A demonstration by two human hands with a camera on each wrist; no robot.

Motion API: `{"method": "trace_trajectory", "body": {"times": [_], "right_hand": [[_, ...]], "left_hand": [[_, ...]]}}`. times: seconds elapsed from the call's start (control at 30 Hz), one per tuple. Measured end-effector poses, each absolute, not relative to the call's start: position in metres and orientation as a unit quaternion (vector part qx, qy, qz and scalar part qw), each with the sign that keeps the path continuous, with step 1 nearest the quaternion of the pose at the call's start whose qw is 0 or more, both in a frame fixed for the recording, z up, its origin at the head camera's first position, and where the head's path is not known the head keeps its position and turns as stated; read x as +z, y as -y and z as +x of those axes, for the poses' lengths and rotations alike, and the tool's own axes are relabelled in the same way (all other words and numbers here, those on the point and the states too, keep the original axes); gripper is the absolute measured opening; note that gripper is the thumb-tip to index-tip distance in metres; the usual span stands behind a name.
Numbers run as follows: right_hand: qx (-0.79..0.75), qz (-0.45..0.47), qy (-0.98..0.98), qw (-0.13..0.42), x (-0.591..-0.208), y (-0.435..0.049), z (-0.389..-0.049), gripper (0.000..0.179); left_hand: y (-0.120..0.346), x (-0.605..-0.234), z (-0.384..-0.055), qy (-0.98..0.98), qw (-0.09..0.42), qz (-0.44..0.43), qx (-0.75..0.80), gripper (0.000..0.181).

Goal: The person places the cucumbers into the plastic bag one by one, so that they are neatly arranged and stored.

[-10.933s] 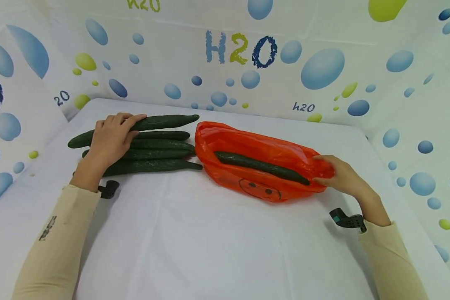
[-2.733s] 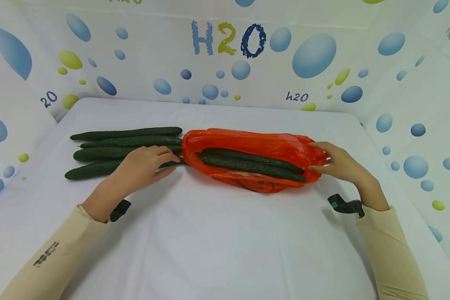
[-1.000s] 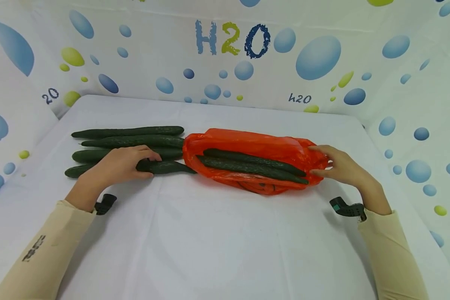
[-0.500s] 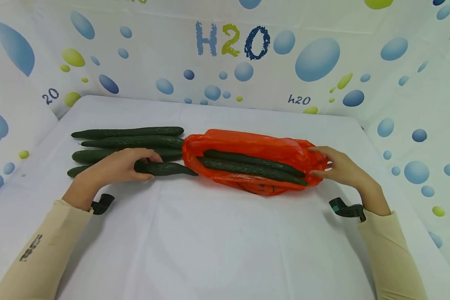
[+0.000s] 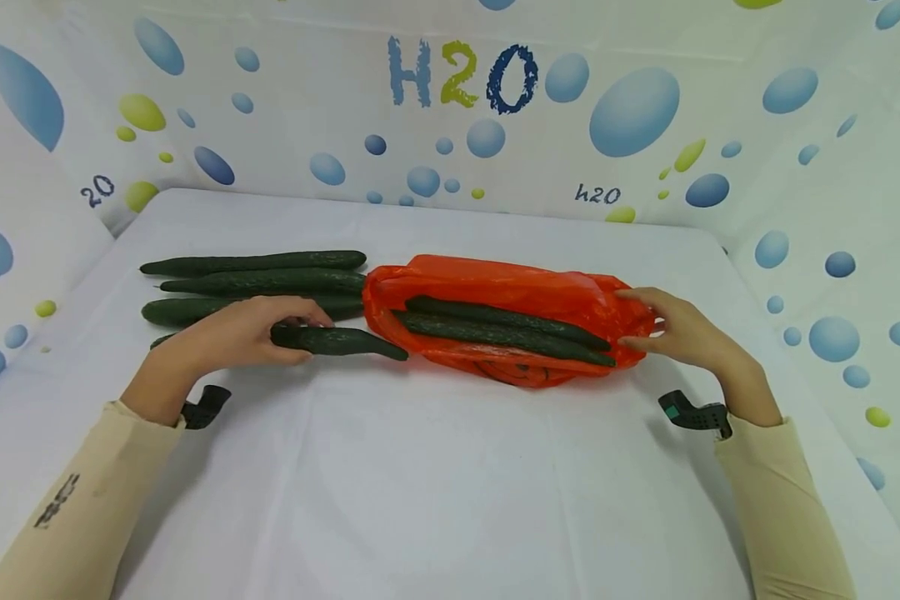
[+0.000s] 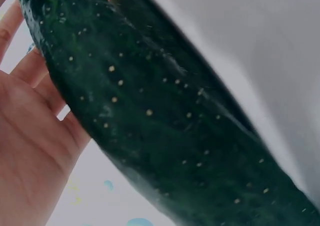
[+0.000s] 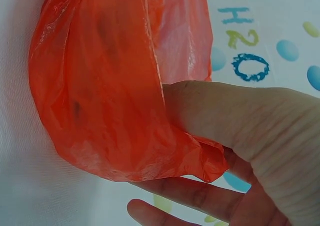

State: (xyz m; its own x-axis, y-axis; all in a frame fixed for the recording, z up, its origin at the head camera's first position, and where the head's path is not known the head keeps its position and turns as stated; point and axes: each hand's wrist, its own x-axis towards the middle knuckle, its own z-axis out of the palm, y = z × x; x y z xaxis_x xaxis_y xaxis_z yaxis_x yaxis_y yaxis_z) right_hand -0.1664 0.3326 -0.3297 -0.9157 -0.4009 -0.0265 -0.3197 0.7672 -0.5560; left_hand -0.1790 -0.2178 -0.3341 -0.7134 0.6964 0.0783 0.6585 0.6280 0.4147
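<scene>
My left hand [image 5: 236,333] grips a dark green cucumber [image 5: 348,341] around its middle, palm covering part of it. The cucumber's narrow right end overlaps the near left rim of a red plastic bag [image 5: 487,272]. In the left wrist view the bumpy cucumber [image 6: 145,111] runs across in front of the palm. Two more cucumbers [image 5: 506,334] lie side by side in the bag, whose mouth is spread. At the bag's right end, my right hand [image 5: 686,332] pinches the plastic. The right wrist view has the thumb inside the bag [image 7: 100,101], the fingers outside.
Behind the left hand, three cucumbers [image 5: 262,282] lie in a row on the white tablecloth [image 5: 450,483], ends close to the bag's left side. A white curtain [image 5: 285,100] with blue and green drops stands behind the table. Each wrist carries a small black device [image 5: 693,412].
The bag held one cucumber at first and now holds two. The left hand has left the far cucumber, gripped the nearest one and slid it right to the bag's rim. The right hand stays put.
</scene>
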Motion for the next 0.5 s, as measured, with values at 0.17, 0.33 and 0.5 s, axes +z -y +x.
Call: {"method": "trace_trajectory", "body": {"times": [0.17,0.33,0.5], "right_hand": [[-0.284,-0.189,-0.937,0.075,-0.329,-0.331,-0.166,0.065],[-0.282,-0.187,-0.938,0.079,-0.328,-0.330,-0.166,0.066],[-0.277,-0.191,-0.939,0.075,-0.328,-0.332,-0.167,0.065]], "left_hand": [[0.211,-0.328,-0.173,-0.897,0.033,0.391,0.201,0.039],[0.203,-0.319,-0.165,-0.886,0.007,0.417,0.205,0.040],[0.190,-0.309,-0.161,-0.884,0.007,0.422,0.203,0.039]]}}
